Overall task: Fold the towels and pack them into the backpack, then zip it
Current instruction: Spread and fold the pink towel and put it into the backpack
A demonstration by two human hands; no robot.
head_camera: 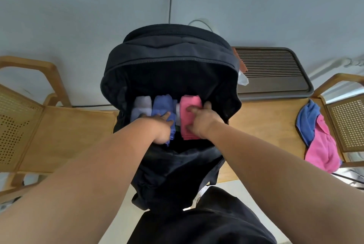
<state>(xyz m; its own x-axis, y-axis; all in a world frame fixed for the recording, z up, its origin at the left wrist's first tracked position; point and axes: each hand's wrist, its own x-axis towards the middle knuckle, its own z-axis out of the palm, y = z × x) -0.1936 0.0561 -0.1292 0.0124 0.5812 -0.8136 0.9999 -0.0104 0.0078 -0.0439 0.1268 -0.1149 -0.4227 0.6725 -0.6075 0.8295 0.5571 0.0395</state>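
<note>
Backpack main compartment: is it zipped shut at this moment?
No, the backpack gapes open, showing the pink towel and the blue towel folded inside.

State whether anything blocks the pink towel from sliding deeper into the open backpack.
Nothing visible does. The right hand holds the pink towel already inside the backpack's unzipped mouth, to the right of the blue towel that the left hand presses on.

No writing, label, brand mark or number can be read anywhere in this view; the backpack (173, 52) shows only plain dark fabric, and the pink towel (190, 103) inside it carries no legible print
</note>
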